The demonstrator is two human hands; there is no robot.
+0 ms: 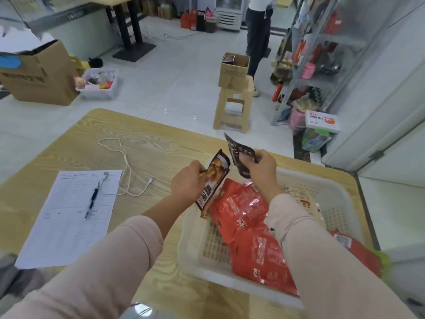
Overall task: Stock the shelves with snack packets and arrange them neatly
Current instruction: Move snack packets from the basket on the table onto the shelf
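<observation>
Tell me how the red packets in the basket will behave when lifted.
Probably floppy: the red packets lie creased and slumped over each other in the basket. Likely slippery, since their glossy film shows glare. They look thin, so probably light.

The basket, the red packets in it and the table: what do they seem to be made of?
Basket: white moulded plastic, by its lattice holes and slight translucence. Red packets: glossy plastic film, by the creases and bright glare. Table: pale wood grain, probably a printed laminate; the smooth sheen leaves it open.
</observation>
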